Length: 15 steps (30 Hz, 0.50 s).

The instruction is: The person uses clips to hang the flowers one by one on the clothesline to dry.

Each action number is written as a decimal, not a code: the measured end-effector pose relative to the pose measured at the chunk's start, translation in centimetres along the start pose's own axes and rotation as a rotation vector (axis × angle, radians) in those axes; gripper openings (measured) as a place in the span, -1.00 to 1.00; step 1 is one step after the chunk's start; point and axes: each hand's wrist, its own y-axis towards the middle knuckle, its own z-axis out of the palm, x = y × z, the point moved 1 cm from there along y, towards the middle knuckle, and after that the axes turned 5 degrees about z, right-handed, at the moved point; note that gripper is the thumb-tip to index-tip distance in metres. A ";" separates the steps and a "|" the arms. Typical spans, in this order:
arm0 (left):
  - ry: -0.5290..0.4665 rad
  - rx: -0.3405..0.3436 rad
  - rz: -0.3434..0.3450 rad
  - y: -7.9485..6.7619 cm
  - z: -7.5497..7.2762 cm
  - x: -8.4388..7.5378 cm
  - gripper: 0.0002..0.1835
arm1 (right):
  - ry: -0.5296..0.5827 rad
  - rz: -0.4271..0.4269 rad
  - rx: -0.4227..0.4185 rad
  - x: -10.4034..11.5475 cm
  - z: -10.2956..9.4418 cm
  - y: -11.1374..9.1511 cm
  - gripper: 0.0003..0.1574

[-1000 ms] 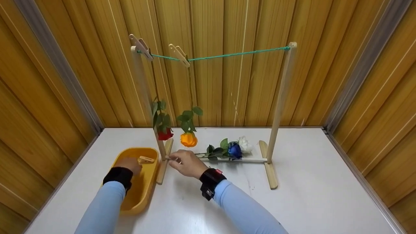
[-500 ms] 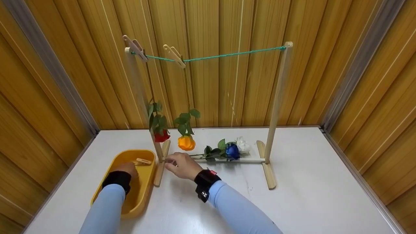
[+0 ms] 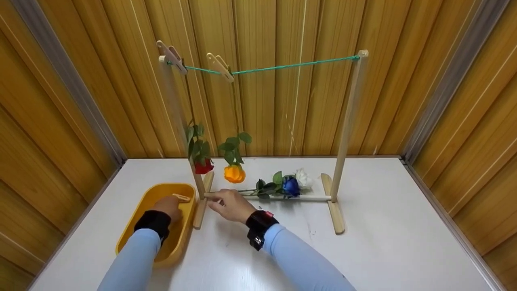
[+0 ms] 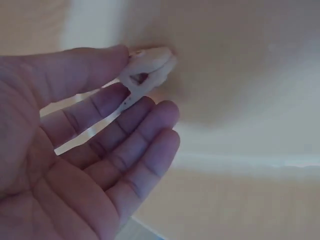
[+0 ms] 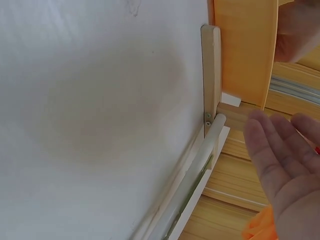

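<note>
While the left hand [image 3: 167, 207] is down inside the tray [image 3: 185, 226], a smooth amber tub with rounded corners, the left wrist view gives us the grip: thumb and forefinger clamped on a peg [image 4: 156, 67], other fingers spread loosely. And look at that peg: pale and smooth, two slim arms round a dark oval gap, nose pointing away from the palm. A pale peg [image 3: 181, 197] also lies beside the knuckles in the head view; whether it's the same one, I can't tell.

Next along, the wooden left post [image 3: 173, 105], on a round-ended foot [image 3: 198, 220]. Up top, twisted green line [image 3: 282, 67], gripped by two slanting pegs [image 3: 220, 68]. Below them, heads down on thin stems: red rose [image 3: 204, 166], then orange rose [image 3: 234, 174], leaves bunched above ruffled petals.

Now the right hand [image 3: 232, 205], thumb and fingers apart, fingers straight in its wrist view, near that foot; contact I can't tell. Further right on the white surface [image 3: 383, 226], blue rose [image 3: 291, 186] and frilly white rose [image 3: 303, 178] lie together by the round bar [image 3: 317, 198], short of the right post [image 3: 346, 121].
</note>
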 end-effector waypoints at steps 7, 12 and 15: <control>-0.053 -0.045 0.033 -0.9 -1.9 -3.2 -0.86 | 0.014 0.014 -0.025 -1.0 -1.0 -0.7 -0.64; -0.067 -0.130 0.091 -1.5 -2.7 -5.3 -0.79 | 0.059 -0.008 -0.054 -1.9 -1.8 -1.5 -0.63; -0.063 -0.190 0.151 -1.8 -2.9 -6.6 -0.80 | 0.096 -0.034 -0.087 -2.6 -2.3 -1.8 -0.65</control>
